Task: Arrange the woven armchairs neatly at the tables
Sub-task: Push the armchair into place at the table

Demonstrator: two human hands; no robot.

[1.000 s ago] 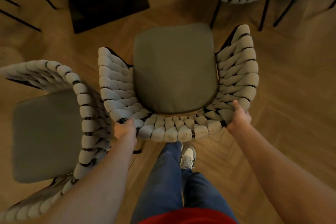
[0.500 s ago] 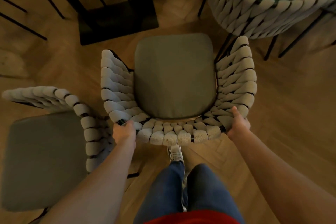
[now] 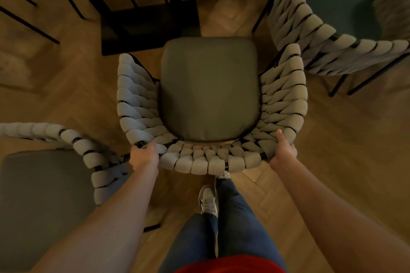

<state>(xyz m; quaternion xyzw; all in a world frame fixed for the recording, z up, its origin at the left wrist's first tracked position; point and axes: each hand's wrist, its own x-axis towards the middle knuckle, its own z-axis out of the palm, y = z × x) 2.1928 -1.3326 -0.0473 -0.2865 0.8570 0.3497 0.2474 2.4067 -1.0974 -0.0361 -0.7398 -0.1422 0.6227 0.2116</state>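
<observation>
Both hands on the woven armchair (image 3: 210, 162) here, gripping its curved backrest rim: left hand (image 3: 144, 157) clamped at the rear left corner, right hand (image 3: 282, 150) at the rear right, thumb up over the weave. The chair sits dead centre, its grey seat cushion (image 3: 209, 88) facing the black table base (image 3: 150, 25) just ahead. A second armchair (image 3: 97, 162) stands close on the left, a third (image 3: 321, 35) crowds the front right corner. Jeans and a pale sneaker (image 3: 207, 200) below, on herringbone wood floor (image 3: 343, 139)
</observation>
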